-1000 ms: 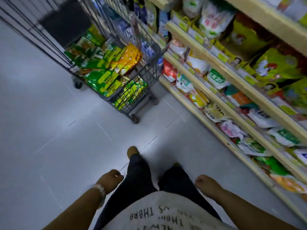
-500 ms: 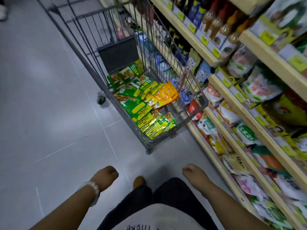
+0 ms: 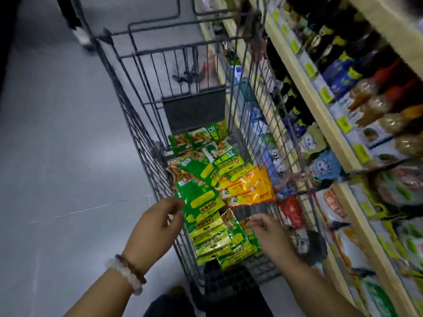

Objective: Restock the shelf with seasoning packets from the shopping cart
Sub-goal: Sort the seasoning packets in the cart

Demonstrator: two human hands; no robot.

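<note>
Hands reach empty into the cart, left hand [image 3: 158,225] loosely open by the green seasoning packets [image 3: 207,216], right hand [image 3: 270,236] curled above them holding nothing, so restocking looks barely begun: glossy green and orange packets [image 3: 247,187] heap the shopping cart [image 3: 137,124] beside the shelf [image 3: 320,110].

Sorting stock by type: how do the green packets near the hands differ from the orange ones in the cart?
The green packets are green with yellow label panels; the orange packets are orange-yellow throughout. Green ones fill most of the shopping cart; orange ones form one small cluster on its shelf side. Both are glossy flat pouches.
</note>
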